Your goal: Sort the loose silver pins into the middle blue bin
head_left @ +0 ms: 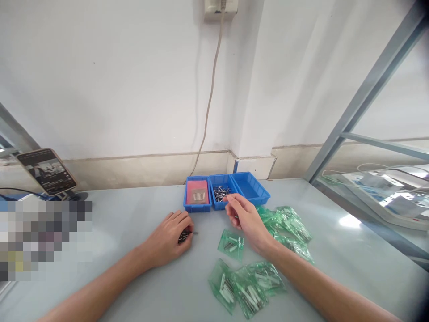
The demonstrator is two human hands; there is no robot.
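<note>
My left hand (172, 239) rests on the table, its fingers curled around a bunch of small metal pins (183, 237); one pin sticks out past the thumb. Closed in a pinch, my right hand (244, 219) hovers at the front edge of the middle blue bin (219, 206). Whatever it pinches is too small to make out. Loose metal pins (221, 192) lie in that bin. Below my right hand is a green plastic bag (231, 244) with pale and metal pieces inside. More filled green bags (250, 293) lie nearer to me, and others (293, 223) sit beyond my right wrist.
The left blue bin (197, 208) holds a pink pad with a small clear packet on it. A third blue bin (251, 188) stands at the right. A phone (47, 171) on a stand is at far left. Behind are a wall and cable (211, 94); a metal frame (362, 89) rises at right.
</note>
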